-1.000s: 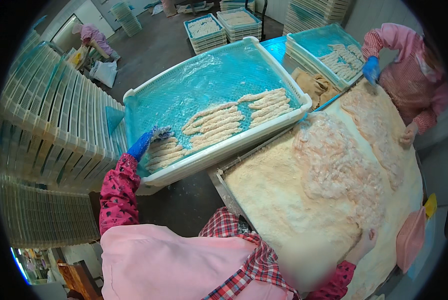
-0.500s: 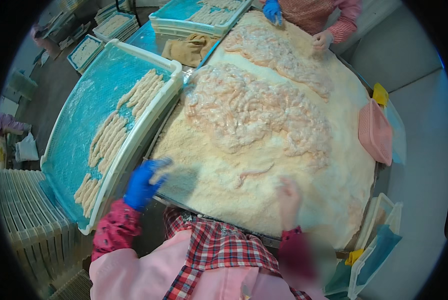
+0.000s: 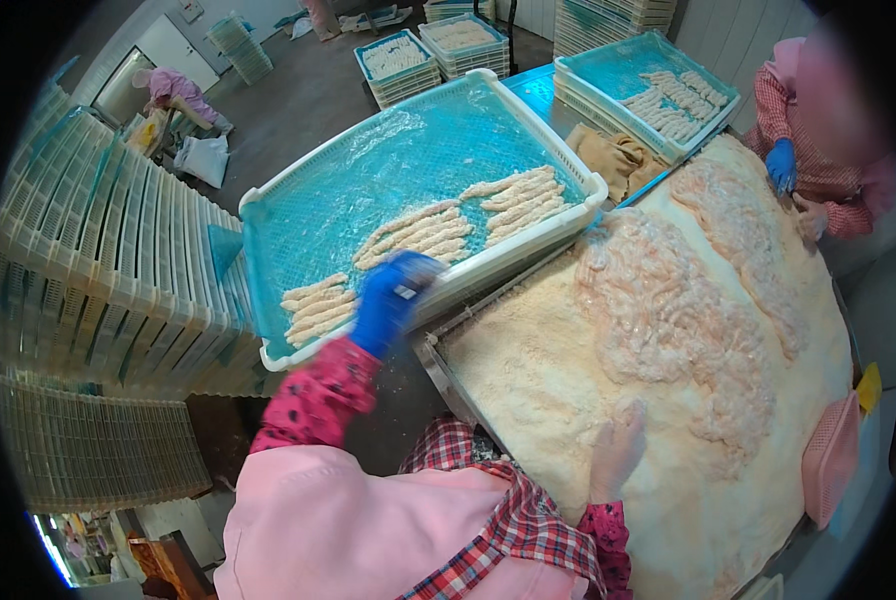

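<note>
My left hand [image 3: 396,295], in a blue glove, is over the near edge of a white tray [image 3: 258,300] with a blue mesh lining. It is beside rows of crumb-coated meat strips [image 3: 423,238]; motion smears its fingers, and I cannot tell whether they hold anything. My right hand [image 3: 618,450], dusted with crumbs, rests with fingers stretched out on the pale crumb layer [image 3: 528,350] covering the table. Beyond it lies a heap of raw pinkish meat strips [image 3: 658,300], partly dusted.
Across the table a co-worker's blue-gloved hand [image 3: 781,166] is near a second meat pile [image 3: 738,240]. A filled tray [image 3: 658,95] and a brown cloth [image 3: 618,160] lie at the back. Stacked trays [image 3: 118,240] rise at left; a pink basket [image 3: 831,460] sits at right.
The view has turned left. My left hand has moved from the table's edge to over the tray. The single strip that lay in the crumbs no longer shows there.
</note>
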`<action>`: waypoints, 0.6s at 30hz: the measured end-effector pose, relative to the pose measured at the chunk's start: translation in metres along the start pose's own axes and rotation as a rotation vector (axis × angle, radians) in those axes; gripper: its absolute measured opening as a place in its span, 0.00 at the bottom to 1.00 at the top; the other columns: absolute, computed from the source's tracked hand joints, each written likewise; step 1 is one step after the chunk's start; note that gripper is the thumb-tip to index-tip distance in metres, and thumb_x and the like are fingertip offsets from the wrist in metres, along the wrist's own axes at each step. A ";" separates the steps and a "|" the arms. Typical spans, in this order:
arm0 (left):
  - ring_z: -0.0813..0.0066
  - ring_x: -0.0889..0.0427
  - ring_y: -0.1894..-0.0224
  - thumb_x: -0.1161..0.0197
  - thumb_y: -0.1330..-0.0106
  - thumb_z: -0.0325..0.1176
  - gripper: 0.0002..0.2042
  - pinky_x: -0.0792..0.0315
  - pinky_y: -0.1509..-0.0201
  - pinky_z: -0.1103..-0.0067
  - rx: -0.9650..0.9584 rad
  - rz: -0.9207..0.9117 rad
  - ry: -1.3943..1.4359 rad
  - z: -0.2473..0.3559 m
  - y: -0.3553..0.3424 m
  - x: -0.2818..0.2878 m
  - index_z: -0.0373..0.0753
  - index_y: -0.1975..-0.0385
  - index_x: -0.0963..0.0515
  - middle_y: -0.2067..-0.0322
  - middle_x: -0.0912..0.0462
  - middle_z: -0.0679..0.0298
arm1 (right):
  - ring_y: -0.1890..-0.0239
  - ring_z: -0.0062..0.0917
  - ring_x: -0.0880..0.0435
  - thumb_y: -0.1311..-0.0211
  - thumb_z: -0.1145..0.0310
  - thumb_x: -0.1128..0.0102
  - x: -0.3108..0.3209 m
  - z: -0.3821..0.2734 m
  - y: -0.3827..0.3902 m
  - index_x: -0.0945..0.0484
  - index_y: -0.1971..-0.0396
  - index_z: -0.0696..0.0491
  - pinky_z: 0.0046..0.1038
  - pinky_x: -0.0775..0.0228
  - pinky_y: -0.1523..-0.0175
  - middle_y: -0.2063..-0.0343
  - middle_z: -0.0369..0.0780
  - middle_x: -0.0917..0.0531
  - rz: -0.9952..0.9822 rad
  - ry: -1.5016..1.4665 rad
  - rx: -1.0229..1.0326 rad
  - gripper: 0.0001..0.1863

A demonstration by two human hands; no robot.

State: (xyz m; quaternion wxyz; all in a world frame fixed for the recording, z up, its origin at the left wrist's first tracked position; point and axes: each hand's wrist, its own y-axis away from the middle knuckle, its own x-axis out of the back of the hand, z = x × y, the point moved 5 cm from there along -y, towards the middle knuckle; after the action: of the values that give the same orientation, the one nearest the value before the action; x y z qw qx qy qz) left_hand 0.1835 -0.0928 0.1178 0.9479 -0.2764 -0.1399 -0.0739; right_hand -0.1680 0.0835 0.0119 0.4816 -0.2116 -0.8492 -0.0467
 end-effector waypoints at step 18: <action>0.73 0.21 0.57 0.39 0.44 0.19 0.12 0.28 0.51 0.79 0.513 -0.030 -0.262 -0.072 0.029 0.090 0.36 0.59 0.21 0.60 0.19 0.61 | 0.47 0.35 0.28 0.43 0.77 0.48 0.005 0.019 0.000 0.35 0.47 0.62 0.31 0.37 0.43 0.50 0.47 0.26 0.063 -0.512 -0.183 0.22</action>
State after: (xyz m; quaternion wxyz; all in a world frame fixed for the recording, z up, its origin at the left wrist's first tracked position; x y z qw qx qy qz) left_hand 0.2912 -0.1137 0.0722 0.9596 -0.0329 -0.2792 -0.0139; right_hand -0.1859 0.0903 0.0063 0.2312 -0.2854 -0.9286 -0.0531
